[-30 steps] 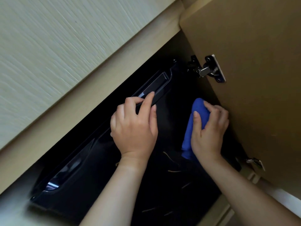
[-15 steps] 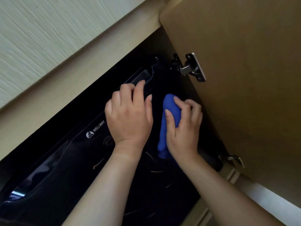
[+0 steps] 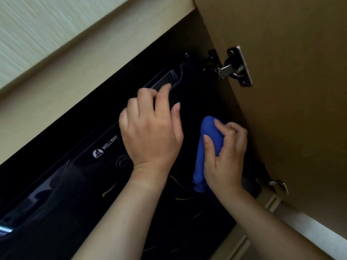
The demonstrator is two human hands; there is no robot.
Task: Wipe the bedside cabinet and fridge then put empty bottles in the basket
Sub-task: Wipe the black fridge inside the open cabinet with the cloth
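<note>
A black mini fridge with a WELLWAY logo sits inside a wooden cabinet. My left hand rests on the fridge door, its fingertips curled into the recessed handle at the door's top edge. My right hand is closed around a folded blue cloth, which presses against the fridge door near its hinge side. No bottles or basket are in view.
The open wooden cabinet door stands at the right, with a metal hinge up top and a second hinge lower down. The cabinet's pale top edge runs above the fridge. A textured wall is at upper left.
My right hand has slid the blue cloth down the fridge door, away from the handle. My left hand stays at the handle. The view has shifted, bringing the logo into sight.
</note>
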